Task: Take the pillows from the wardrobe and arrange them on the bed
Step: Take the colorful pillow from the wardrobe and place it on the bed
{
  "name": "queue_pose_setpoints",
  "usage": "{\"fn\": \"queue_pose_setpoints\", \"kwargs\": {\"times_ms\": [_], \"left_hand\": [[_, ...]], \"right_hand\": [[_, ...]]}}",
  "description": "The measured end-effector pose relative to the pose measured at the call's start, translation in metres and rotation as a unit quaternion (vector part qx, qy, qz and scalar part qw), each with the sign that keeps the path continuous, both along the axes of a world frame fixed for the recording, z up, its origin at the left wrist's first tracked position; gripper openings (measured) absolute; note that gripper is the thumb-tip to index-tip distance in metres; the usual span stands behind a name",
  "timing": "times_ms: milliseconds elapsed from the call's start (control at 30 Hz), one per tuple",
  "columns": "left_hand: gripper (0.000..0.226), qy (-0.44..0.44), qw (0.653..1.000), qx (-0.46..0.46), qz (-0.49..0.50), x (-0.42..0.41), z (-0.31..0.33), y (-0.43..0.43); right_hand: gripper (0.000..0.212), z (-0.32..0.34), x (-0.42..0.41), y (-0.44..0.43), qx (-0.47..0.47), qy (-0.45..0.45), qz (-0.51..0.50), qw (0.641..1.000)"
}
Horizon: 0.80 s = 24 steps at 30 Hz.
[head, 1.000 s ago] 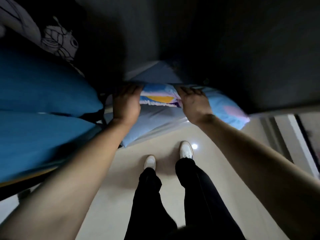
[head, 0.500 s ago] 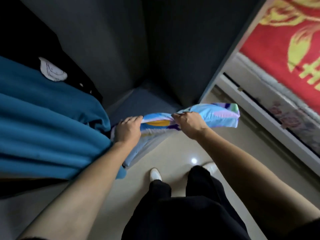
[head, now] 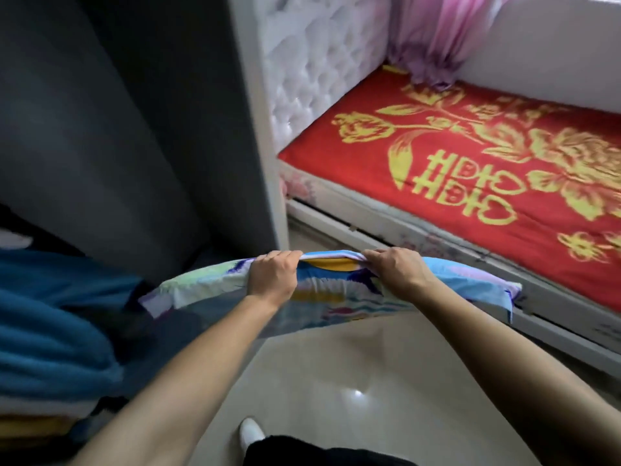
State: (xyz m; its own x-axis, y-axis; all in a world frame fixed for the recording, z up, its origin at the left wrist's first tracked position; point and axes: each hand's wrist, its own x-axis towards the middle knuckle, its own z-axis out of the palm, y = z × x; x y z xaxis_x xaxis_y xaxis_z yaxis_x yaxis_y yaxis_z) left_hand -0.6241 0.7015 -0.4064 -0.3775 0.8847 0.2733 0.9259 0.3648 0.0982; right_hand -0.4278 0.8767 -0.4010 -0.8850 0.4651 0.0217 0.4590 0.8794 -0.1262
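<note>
A flat pillow [head: 329,294] in a light blue case with colourful prints hangs in the air over the floor. My left hand [head: 274,275] grips its top edge left of centre. My right hand [head: 395,270] grips the same edge right of centre. The pillow's left end still reaches into the dark wardrobe [head: 111,136]. The bed [head: 504,169], covered in a red blanket with gold flowers and characters, lies to the right, just beyond the pillow's right corner.
Folded blue blankets [head: 50,324] are stacked in the wardrobe at left. A white tufted headboard [head: 319,55] and a pink curtain [head: 433,31] stand at the bed's far end. The glossy beige floor [head: 353,381] runs between wardrobe and bed; my white shoe [head: 250,432] shows below.
Both hands have pulled the pillow out of the wardrobe and lifted it. My view has swung right, so the bed is now in sight.
</note>
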Motion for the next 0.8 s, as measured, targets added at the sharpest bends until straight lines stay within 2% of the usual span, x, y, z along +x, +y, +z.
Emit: {"fn": "queue_pose_setpoints", "kwargs": {"times_ms": [200, 367, 500, 800], "left_hand": [[0.016, 0.039, 0.997, 0.005, -0.063, 0.098, 0.031, 0.099], [0.016, 0.036, 0.997, 0.031, -0.068, 0.128, 0.054, 0.164], [0.012, 0.065, 0.995, 0.033, -0.069, 0.115, 0.058, 0.215], [0.003, 0.015, 0.996, 0.016, -0.081, 0.005, 0.025, 0.332]], "right_hand": [[0.017, 0.018, 0.122, 0.073, 0.021, 0.088, -0.096, 0.991], [0.032, 0.033, 0.157, 0.122, 0.058, 0.133, -0.146, 0.979], [0.032, 0.033, 0.143, 0.170, 0.063, 0.139, -0.157, 0.976], [0.033, 0.021, 0.035, 0.285, 0.024, 0.102, -0.160, 0.982]]}}
